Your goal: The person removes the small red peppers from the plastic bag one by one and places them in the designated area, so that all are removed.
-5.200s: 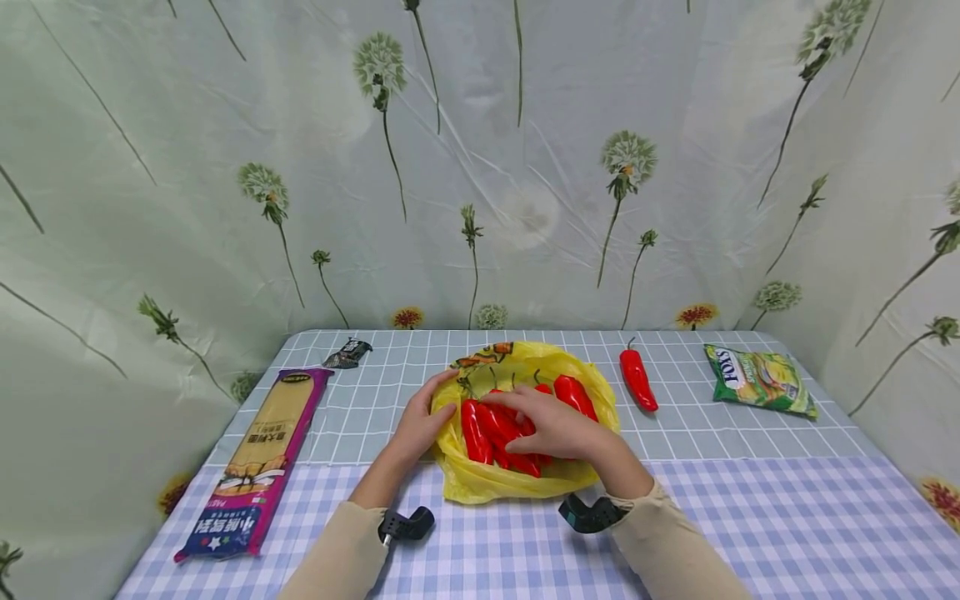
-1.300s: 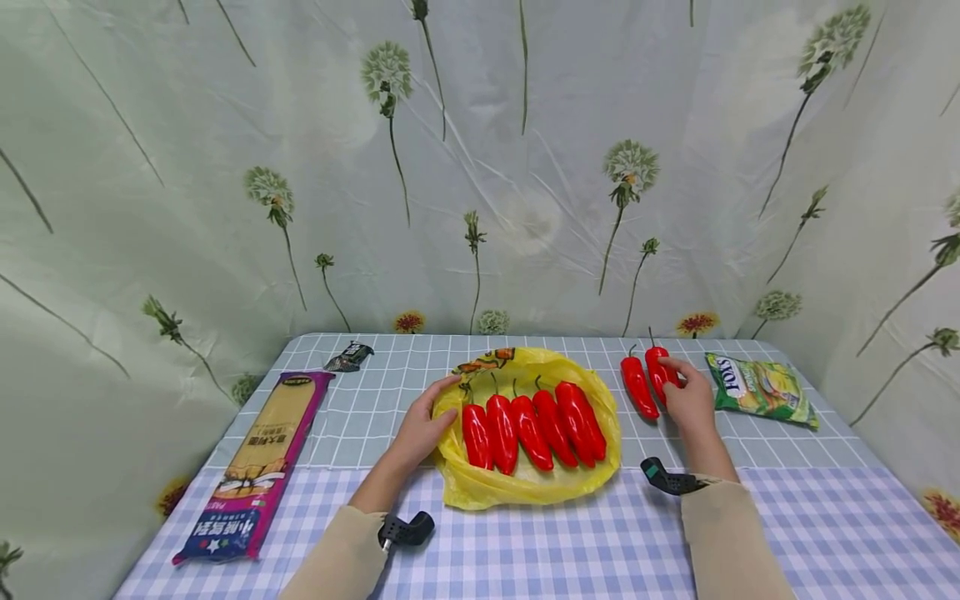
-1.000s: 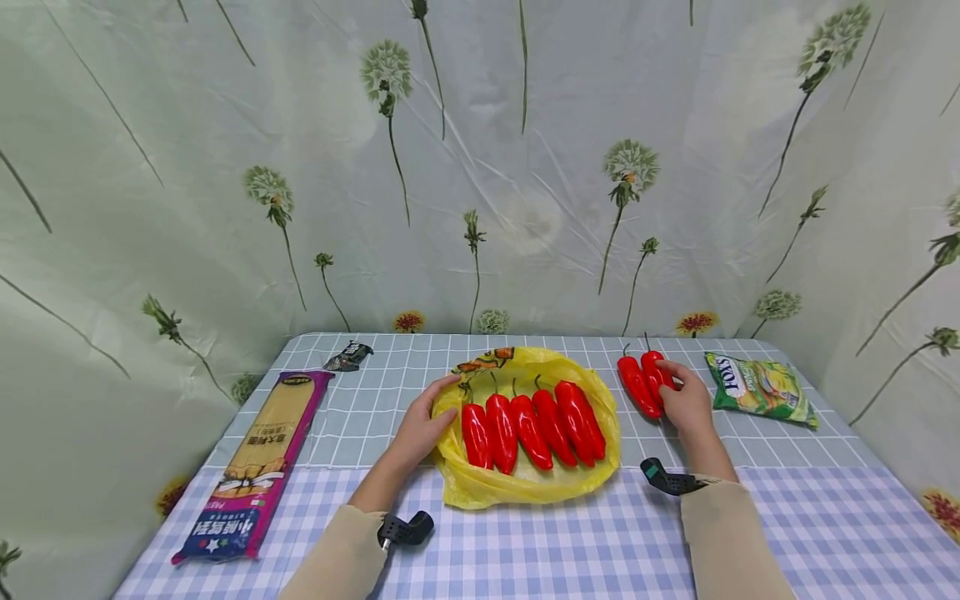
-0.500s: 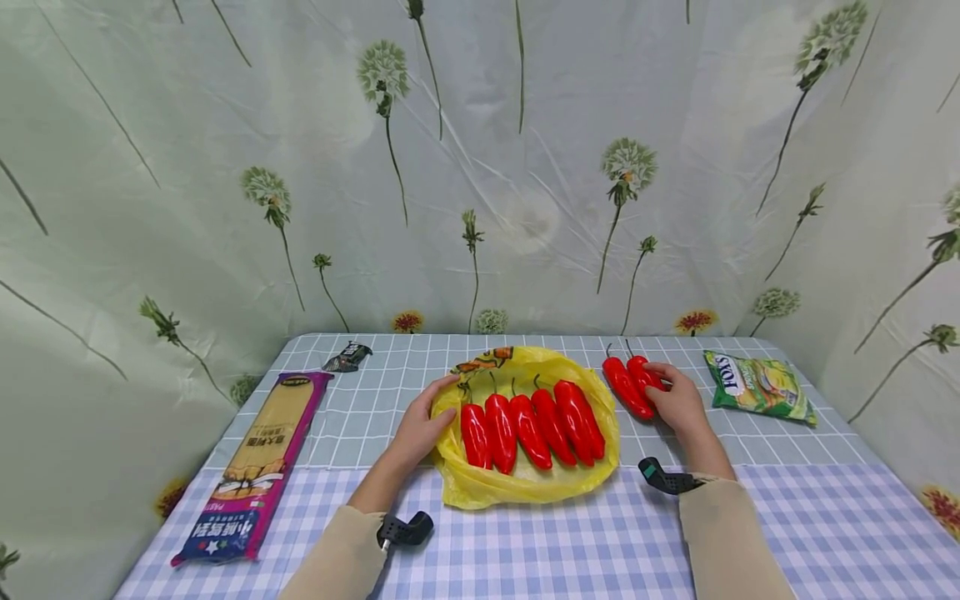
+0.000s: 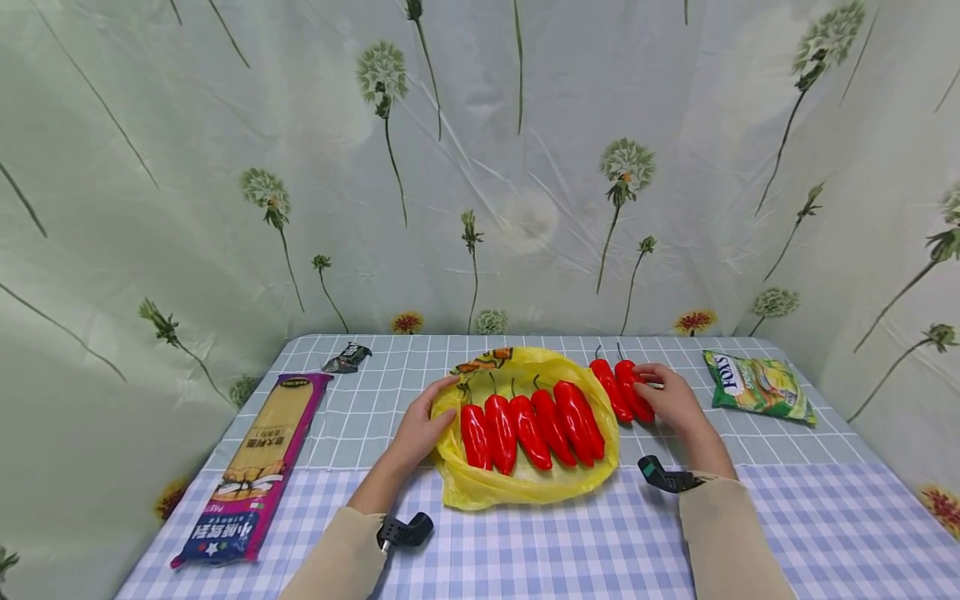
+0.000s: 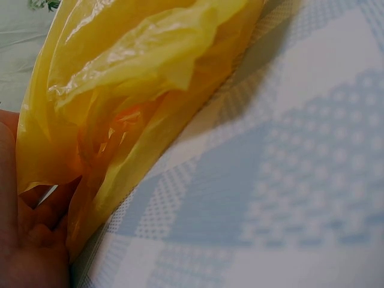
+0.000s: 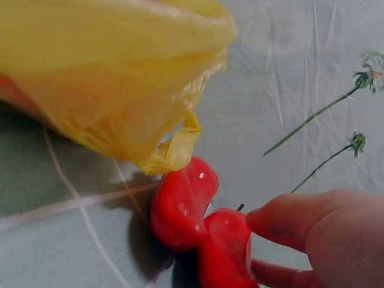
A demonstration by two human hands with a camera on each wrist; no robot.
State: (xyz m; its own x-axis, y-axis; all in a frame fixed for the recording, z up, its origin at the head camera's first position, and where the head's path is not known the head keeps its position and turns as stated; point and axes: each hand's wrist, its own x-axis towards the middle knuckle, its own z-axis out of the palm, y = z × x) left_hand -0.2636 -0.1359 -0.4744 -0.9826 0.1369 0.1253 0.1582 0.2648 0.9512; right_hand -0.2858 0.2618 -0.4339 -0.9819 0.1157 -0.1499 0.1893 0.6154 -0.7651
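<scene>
A yellow plastic bag (image 5: pixel 480 487) lies open mid-table with several red peppers (image 5: pixel 532 421) side by side in it. My left hand (image 5: pixel 418 427) grips the bag's left rim; in the left wrist view the yellow film (image 6: pixel 138 90) drapes over my palm (image 6: pixel 24 240). Two more red peppers (image 5: pixel 609 388) (image 5: pixel 632 392) lie on the cloth against the bag's right edge. My right hand (image 5: pixel 667 400) holds the right-hand one. In the right wrist view my fingers (image 7: pixel 324 234) pinch that pepper (image 7: pixel 225 252), which touches the other pepper (image 7: pixel 180 204) beside the bag (image 7: pixel 120 78).
A long purple pack of pasta (image 5: pixel 255 458) lies at the table's left. A green FOX'S snack bag (image 5: pixel 757 385) sits at the far right, and a small dark wrapper (image 5: pixel 347 357) at the far left. A flowered curtain encloses the table's back and sides.
My right hand has slid the two loose peppers leftward over the cloth until they reach the bag's right edge. My left hand and the bag have stayed put.
</scene>
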